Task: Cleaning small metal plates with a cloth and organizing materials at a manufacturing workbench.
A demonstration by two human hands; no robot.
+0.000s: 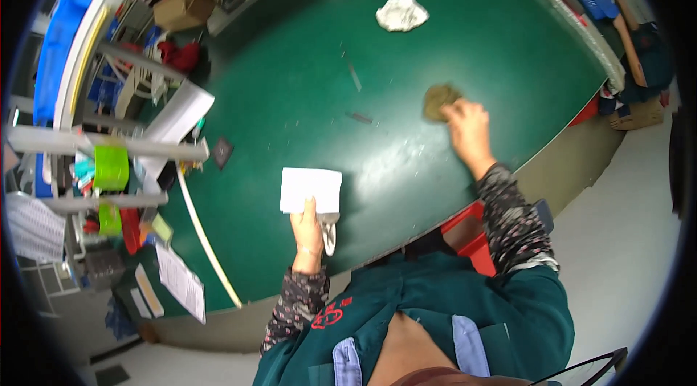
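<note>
Head view: a white, flat, rectangular paper-like sheet (311, 188) is held by the left hand (307, 230), lower centre-left of the frame; thumb laid on top, other fingers hidden beneath. Probably light, bendable, easily creased; best gripped flat at the lower edge. Long axis runs left-right. A narrow grey-white cloth-like strip (330, 236) hangs beside that hand, pointed down the frame.

An olive-green, roundish, fabric-like pad (440, 100) is touched by the right hand (470, 132), right of centre, on the green smooth tabletop (283, 88). Fingers are bunched at its right edge; pinched or pressed cannot be told. Likely soft, light, not fragile; edge hold suits. No clear long axis.
</note>
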